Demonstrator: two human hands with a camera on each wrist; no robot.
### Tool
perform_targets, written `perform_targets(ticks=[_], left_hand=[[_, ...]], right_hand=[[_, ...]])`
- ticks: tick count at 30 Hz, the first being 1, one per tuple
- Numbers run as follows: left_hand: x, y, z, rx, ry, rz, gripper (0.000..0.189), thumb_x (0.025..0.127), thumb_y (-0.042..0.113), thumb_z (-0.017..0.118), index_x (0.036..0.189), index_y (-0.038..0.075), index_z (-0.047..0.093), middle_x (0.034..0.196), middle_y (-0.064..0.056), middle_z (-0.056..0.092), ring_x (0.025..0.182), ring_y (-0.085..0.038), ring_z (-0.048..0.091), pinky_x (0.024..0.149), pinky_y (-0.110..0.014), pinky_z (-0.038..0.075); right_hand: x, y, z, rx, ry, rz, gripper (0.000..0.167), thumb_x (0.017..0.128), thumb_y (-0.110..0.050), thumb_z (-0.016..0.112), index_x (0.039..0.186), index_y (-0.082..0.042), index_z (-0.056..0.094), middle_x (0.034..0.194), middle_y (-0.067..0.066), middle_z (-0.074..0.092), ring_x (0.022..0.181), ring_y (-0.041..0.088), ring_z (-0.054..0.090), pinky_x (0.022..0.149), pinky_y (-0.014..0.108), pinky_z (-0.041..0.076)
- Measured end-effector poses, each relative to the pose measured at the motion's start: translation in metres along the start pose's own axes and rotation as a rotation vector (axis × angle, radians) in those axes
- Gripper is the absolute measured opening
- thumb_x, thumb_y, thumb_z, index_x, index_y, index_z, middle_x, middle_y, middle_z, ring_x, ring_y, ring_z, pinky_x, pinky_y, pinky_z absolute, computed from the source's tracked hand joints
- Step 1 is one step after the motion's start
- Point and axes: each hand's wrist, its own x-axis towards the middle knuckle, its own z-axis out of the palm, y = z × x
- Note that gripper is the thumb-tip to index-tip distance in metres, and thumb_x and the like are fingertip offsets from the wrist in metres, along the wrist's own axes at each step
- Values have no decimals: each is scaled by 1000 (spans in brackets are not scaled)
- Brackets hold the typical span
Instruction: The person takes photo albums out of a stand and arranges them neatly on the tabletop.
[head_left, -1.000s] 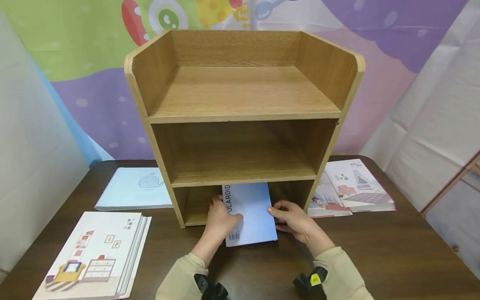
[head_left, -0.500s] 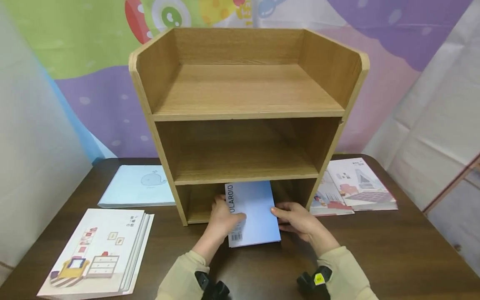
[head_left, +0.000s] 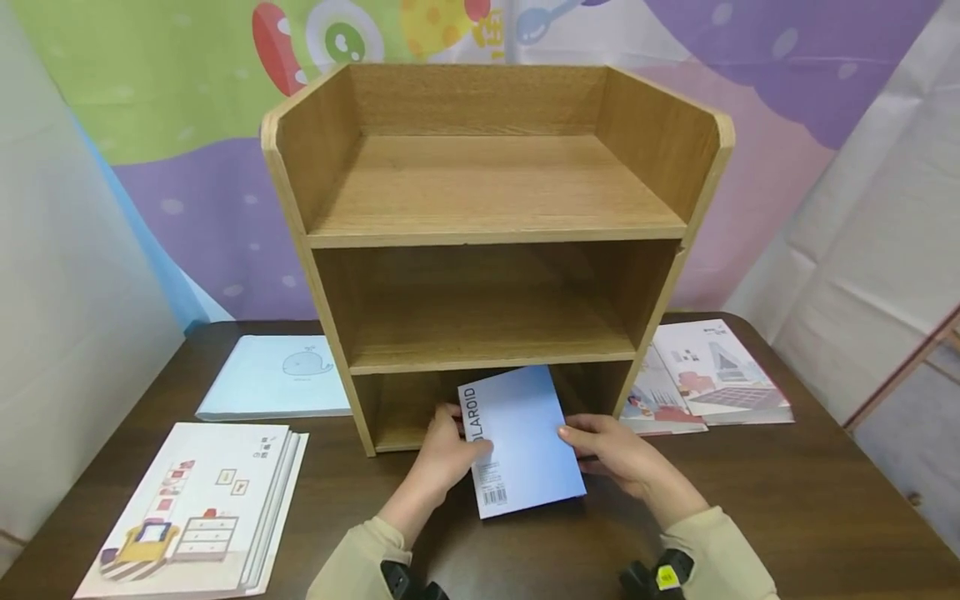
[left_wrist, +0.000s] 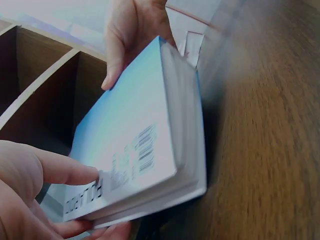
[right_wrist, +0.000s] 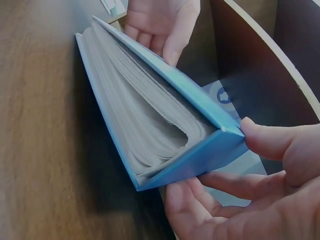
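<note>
A blue-and-white photo album [head_left: 521, 446], with POLAROID lettering and a barcode on its cover, is tilted in front of the shelf's bottom compartment. My left hand [head_left: 441, 454] grips its left edge, thumb on the cover and fingers underneath. At the opposite edge, my right hand [head_left: 618, 454] pinches the album between thumb and fingers. The right wrist view shows the stacked pages [right_wrist: 145, 110] slightly parted between the covers. Beneath the album, a pale blue item with a star mark [right_wrist: 222, 95] shows partly; the album and hand hide the rest.
A wooden three-tier shelf [head_left: 495, 237] stands on the dark table [head_left: 750, 517]. Left of it lie a light blue whale-print book [head_left: 270, 379] and a stack of white illustrated books [head_left: 187, 517]. More illustrated books [head_left: 723, 375] lie at the right. A printed cloth [head_left: 202, 200] hangs behind.
Both hands have drawn the album towards me, partly out from under the middle shelf board, and turned it so its near end swings right. Both still hold it.
</note>
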Motion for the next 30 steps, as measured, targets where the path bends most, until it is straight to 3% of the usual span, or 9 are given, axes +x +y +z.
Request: perform_targets(ticks=[4,9,15,19,25,30], left_hand=[[-6,-1,-1,40,-35,30,50,72,-1,63,115,-10,41,92,-17,52,77,-21,50,63,-27,42],[-13,-1,0,71,-82,68,44,74,0,64,111,-8,42,89,-15,51,74,-19,50,60,-26,43],[-22,-3,3,-14,-149,73,41,75,-2,63,109,-9,40,88,-16,50,73,-19,52,62,-32,51],[-26,-5,5,-42,-193,67,42,76,-1,63,110,-9,39,88,-16,48,73,-19,54,64,-32,53],[-33,-2,9,13,-217,99,41,75,0,64,107,-9,39,84,-14,47,67,-16,53,57,-27,49],[-38,3,16,14,-253,88,43,75,1,67,107,-8,40,84,-13,48,68,-17,53,56,-27,46]], right_hand=[[-8,5,-3,7,0,9,57,93,-23,50,130,17,32,120,26,50,102,26,54,90,49,43],[-18,10,-8,28,-64,-5,60,93,-25,50,129,19,30,109,17,58,95,20,57,89,47,44],[-29,14,-15,16,-129,-8,63,93,-26,48,129,22,27,107,15,61,97,22,58,91,49,43],[-37,18,-17,16,-162,-14,63,94,-24,46,128,24,24,107,16,61,98,24,59,90,51,43],[-44,23,-22,26,-222,-14,66,95,-22,44,127,28,16,114,25,56,104,29,56,92,55,39],[-53,29,-29,0,-222,-11,66,97,-21,40,126,31,11,118,32,50,110,38,51,92,56,38]])
